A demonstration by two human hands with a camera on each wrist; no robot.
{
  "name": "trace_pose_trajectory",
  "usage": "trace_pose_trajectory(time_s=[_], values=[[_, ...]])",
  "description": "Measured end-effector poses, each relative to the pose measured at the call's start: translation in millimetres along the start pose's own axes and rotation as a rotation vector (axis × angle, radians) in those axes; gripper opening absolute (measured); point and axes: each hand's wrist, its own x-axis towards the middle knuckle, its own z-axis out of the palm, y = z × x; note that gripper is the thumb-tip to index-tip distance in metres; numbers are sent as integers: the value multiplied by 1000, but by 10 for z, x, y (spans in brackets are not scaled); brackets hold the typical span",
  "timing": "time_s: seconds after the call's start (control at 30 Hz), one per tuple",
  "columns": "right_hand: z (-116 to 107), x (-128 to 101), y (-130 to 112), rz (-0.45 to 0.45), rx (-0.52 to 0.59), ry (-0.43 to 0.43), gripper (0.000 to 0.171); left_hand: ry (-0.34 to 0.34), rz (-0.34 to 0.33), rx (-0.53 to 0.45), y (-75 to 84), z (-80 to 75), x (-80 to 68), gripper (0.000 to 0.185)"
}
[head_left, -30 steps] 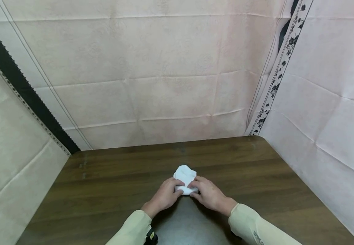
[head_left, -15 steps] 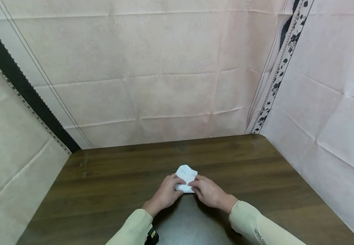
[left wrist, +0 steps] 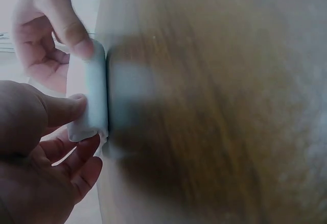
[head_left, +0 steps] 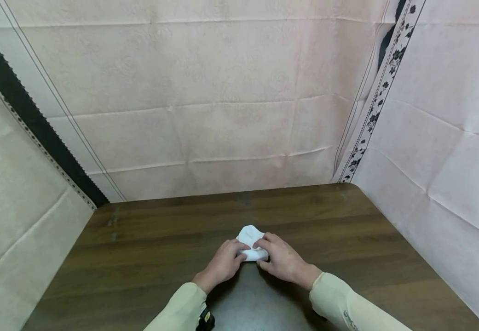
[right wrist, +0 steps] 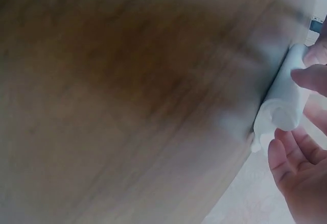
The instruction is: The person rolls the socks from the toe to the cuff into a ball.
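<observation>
Cloth roll (left wrist: 95, 91) between both hands (head_left: 224, 261)

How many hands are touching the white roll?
2. The left hand is at the left end of the white roll, and the right hand is at its right end. Some fingers are partly hidden.

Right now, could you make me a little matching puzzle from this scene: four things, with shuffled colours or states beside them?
Things:
1. white cloth
2. table
3. right sleeve
4. jagged-edged strip

Colours or states:
A. black
B. pale, with dark printed marks
C. partly rolled up
D. brown, with wood grain

Pairs: 1-C, 2-D, 3-B, 4-A
</observation>
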Motion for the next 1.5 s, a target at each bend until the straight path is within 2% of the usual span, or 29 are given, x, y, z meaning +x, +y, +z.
trace_pose_trajectory(time_s=[0.13,0.37,0.47,0.67,0.8,1.2,1.5], values=[[0,29,8,-11,-15,0,32,-3,5,-4,9,-29,25,18],[16,20,0,-26,-9,-13,24,-7,-45,-27,3,-8,13,18],[39,-8,-1,-52,-13,-8,21,13,-52,-44,-17,27,-14,16],[63,-14,15,-127,-26,41,18,82,-24,-49,-39,54,-35,16],[53,-7,19,-142,-21,37,19,102,-13,-45,-39,58,-41,20],[24,0,13,-90,-25,-8,22,60,-9,-45,-10,24,-19,19],[7,4,7,6,-12,9,24,1,-72,-52,-4,4,-1,16]])
